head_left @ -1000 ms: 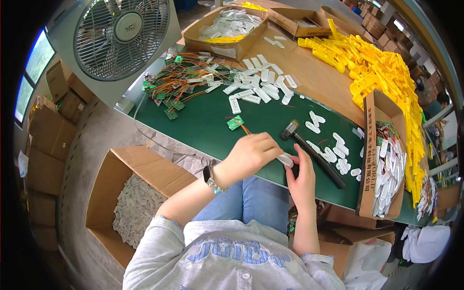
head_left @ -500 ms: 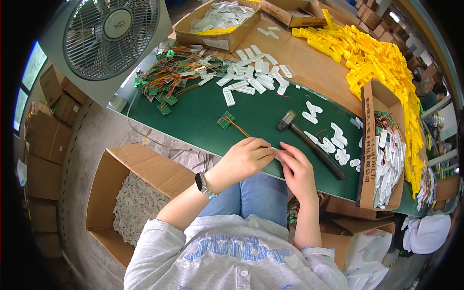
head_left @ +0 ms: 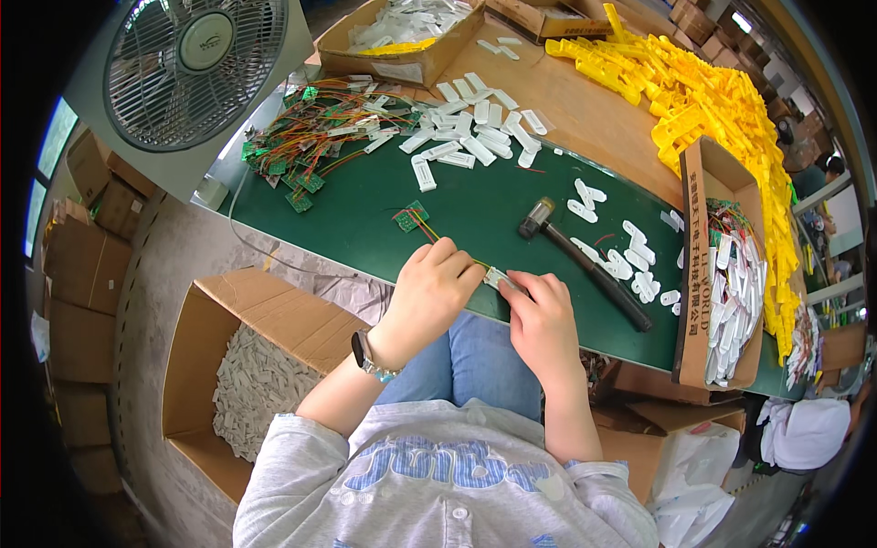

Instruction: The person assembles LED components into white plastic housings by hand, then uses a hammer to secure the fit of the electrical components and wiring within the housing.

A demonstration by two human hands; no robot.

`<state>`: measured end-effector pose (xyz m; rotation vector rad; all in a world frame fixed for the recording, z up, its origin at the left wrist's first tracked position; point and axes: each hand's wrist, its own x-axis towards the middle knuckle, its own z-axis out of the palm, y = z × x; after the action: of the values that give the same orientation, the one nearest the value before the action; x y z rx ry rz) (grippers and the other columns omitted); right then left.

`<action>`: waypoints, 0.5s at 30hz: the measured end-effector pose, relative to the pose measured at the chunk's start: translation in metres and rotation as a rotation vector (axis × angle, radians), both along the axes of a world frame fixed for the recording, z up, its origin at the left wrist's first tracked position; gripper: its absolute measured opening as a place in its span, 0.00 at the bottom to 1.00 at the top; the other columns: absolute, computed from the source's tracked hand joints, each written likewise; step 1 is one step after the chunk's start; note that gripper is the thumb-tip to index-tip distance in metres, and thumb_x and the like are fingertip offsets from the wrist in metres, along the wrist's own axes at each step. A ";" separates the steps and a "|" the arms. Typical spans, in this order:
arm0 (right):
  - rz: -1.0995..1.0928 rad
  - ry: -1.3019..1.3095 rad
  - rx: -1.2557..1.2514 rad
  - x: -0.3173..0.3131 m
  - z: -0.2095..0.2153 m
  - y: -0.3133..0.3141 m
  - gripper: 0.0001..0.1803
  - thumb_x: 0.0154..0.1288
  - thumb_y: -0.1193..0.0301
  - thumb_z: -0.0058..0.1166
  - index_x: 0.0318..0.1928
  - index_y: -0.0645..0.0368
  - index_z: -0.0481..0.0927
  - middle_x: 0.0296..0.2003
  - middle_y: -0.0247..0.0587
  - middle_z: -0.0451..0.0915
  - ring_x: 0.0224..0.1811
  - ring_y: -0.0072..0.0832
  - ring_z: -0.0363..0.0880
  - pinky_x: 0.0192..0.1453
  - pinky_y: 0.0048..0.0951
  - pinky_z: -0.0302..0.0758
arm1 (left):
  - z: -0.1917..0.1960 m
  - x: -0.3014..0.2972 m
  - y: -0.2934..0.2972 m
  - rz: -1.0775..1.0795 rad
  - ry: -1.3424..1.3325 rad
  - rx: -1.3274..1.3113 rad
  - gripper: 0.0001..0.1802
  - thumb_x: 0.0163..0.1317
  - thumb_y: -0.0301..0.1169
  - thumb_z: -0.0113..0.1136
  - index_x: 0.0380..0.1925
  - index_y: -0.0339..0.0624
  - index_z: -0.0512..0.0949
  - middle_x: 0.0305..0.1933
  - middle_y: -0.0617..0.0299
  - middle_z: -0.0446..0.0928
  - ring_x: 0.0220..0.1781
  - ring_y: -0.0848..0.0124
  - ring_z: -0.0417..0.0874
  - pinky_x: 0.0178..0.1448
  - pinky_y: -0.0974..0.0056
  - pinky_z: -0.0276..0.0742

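At the table's near edge my right hand point(head_left: 541, 315) grips a small white plastic casing point(head_left: 496, 278) between thumb and fingers. My left hand point(head_left: 429, 290) is closed in a pinch beside the casing's left end, on thin red and yellow wires point(head_left: 423, 226). These wires run up to a small green circuit board point(head_left: 409, 216) lying on the green mat. Inside the pinch, the exact contact is hidden by my fingers. A black-handled hammer point(head_left: 594, 265) with a pale striking face lies to the right of my hands.
Wired boards point(head_left: 301, 137) are heaped at the back left, near white casings point(head_left: 484, 137) and a fan point(head_left: 196, 68). Yellow plastic parts point(head_left: 703, 100) pile up at the back right. A carton point(head_left: 692, 274) holds assembled pieces. Another carton point(head_left: 274, 306) stands on the floor at left.
Both hands have moved slightly left and parted a little, showing more of the white casing between them. The wired circuit board has shifted slightly left on the mat.
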<state>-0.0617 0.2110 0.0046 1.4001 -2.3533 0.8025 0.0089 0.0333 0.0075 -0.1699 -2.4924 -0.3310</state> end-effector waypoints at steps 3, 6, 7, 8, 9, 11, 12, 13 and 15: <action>-0.031 0.030 0.036 0.005 0.002 -0.005 0.18 0.48 0.81 0.59 0.43 0.62 0.85 0.46 0.38 0.81 0.43 0.35 0.75 0.48 0.38 0.73 | -0.001 0.007 0.002 0.013 -0.040 0.010 0.10 0.46 0.25 0.65 0.32 0.45 0.82 0.34 0.69 0.79 0.38 0.68 0.76 0.42 0.63 0.74; -0.057 0.052 0.062 0.009 0.003 -0.009 0.18 0.48 0.81 0.59 0.43 0.62 0.85 0.46 0.38 0.81 0.42 0.35 0.75 0.47 0.38 0.72 | -0.003 0.009 0.004 0.001 -0.037 0.003 0.09 0.46 0.26 0.65 0.31 0.45 0.81 0.33 0.68 0.79 0.38 0.68 0.76 0.42 0.63 0.74; -0.071 0.061 0.072 0.009 0.003 -0.009 0.19 0.47 0.81 0.59 0.44 0.63 0.85 0.46 0.38 0.81 0.41 0.35 0.74 0.46 0.38 0.72 | -0.002 0.010 0.005 0.003 -0.038 0.004 0.09 0.46 0.26 0.65 0.31 0.45 0.81 0.33 0.68 0.79 0.38 0.68 0.76 0.42 0.63 0.74; -0.069 0.061 0.073 0.009 0.003 -0.008 0.19 0.47 0.81 0.59 0.44 0.63 0.85 0.46 0.38 0.81 0.41 0.35 0.74 0.46 0.38 0.72 | 0.000 0.011 0.005 -0.007 -0.050 -0.005 0.09 0.46 0.25 0.64 0.31 0.44 0.81 0.33 0.67 0.79 0.38 0.68 0.76 0.42 0.63 0.75; -0.069 0.058 0.065 0.009 0.003 -0.008 0.18 0.47 0.81 0.59 0.43 0.63 0.85 0.46 0.38 0.81 0.42 0.35 0.74 0.46 0.38 0.72 | 0.003 0.011 0.005 -0.018 -0.062 -0.015 0.09 0.46 0.25 0.64 0.31 0.44 0.81 0.33 0.67 0.78 0.37 0.68 0.76 0.42 0.63 0.75; -0.070 0.057 0.057 0.008 0.002 -0.007 0.18 0.47 0.81 0.58 0.43 0.63 0.85 0.46 0.38 0.81 0.42 0.35 0.74 0.46 0.38 0.72 | 0.006 0.009 0.001 -0.076 -0.060 -0.022 0.08 0.47 0.25 0.64 0.31 0.43 0.81 0.34 0.65 0.78 0.37 0.67 0.77 0.42 0.62 0.76; -0.043 0.059 0.046 0.005 -0.001 -0.006 0.18 0.48 0.81 0.58 0.43 0.62 0.85 0.46 0.37 0.81 0.42 0.34 0.75 0.46 0.37 0.72 | 0.007 0.009 -0.002 -0.133 -0.060 -0.030 0.08 0.47 0.25 0.64 0.31 0.42 0.80 0.34 0.64 0.77 0.38 0.66 0.77 0.42 0.61 0.77; -0.015 0.062 0.035 0.003 -0.002 -0.004 0.17 0.48 0.81 0.58 0.42 0.62 0.85 0.46 0.36 0.81 0.42 0.34 0.75 0.46 0.37 0.73 | 0.005 0.008 -0.004 -0.132 -0.060 -0.031 0.08 0.47 0.25 0.64 0.31 0.42 0.80 0.34 0.64 0.77 0.38 0.66 0.77 0.42 0.61 0.77; 0.029 0.044 0.019 -0.004 0.001 -0.001 0.17 0.48 0.81 0.58 0.42 0.61 0.85 0.46 0.35 0.82 0.42 0.33 0.76 0.46 0.36 0.73 | 0.000 0.006 -0.008 -0.194 -0.081 0.097 0.07 0.49 0.26 0.63 0.31 0.40 0.79 0.34 0.62 0.77 0.38 0.63 0.78 0.42 0.60 0.79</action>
<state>-0.0655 0.2101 0.0054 1.4472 -2.3186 0.7505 0.0149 0.0256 0.0077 -0.3667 -2.5386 -0.5477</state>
